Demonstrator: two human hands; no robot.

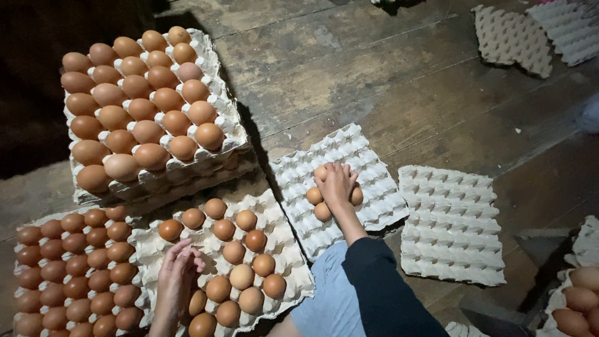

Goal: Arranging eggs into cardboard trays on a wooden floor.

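Note:
My right hand (337, 184) lies palm down with spread fingers on a pale cardboard egg tray (368, 156) in the middle. A few brown eggs (322, 212) sit around and partly under it. My right arm wears a dark sleeve (380, 287). My left hand (176, 268) reaches with curled fingers over the left side of a partly filled egg tray (281, 221), next to a brown egg (170, 229). Whether it holds an egg is hidden.
A tall stack of full egg trays (134, 106) stands at the upper left and another full tray (75, 268) at the lower left. An empty tray (449, 224) lies right of the middle, more empty trays (515, 37) at the top right, and eggs (577, 302) at the lower right. The floor is dark wood planks.

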